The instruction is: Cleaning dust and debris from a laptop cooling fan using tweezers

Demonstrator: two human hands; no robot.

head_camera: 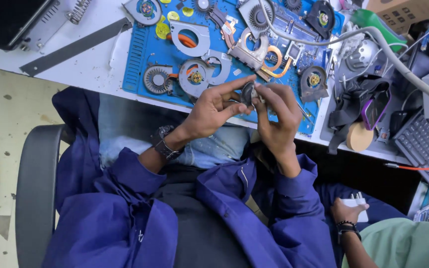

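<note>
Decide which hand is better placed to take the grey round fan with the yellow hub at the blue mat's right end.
Probably right: the right hand is nearer that grey yellow-hubbed fan; the left hand would cross over. Both pinch a small dark round fan.

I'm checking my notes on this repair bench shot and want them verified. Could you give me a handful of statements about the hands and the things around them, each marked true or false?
1. Both hands, the left hand and the right hand, hold one small dark round fan part between them. True.
2. The work mat on the bench is red. False: it is blue.
3. A wristwatch sits on the left wrist. True.
4. The keyboard lies at the left edge of the picture. False: it lies at the right edge.
5. Another person's hand shows at lower right. True.
</note>
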